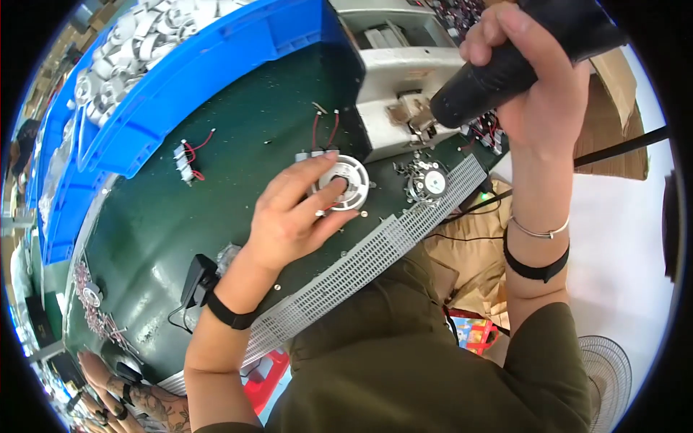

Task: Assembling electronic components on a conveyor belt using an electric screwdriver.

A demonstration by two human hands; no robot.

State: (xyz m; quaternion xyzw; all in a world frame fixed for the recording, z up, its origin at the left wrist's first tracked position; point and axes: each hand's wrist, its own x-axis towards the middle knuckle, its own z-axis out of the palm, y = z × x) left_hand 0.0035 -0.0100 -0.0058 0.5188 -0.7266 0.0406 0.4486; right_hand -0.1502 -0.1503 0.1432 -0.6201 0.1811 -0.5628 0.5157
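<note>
Currently | left hand (287, 216) holding white ring (359, 180) — right hand (547, 94) gripping black cylinder (480, 90) | label (434, 183) — blurred

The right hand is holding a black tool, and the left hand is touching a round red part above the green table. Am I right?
Not quite: the round part is white, not red, as the head view shows. The left hand is touching it above the green table, and the right hand is holding the black tool.
</note>
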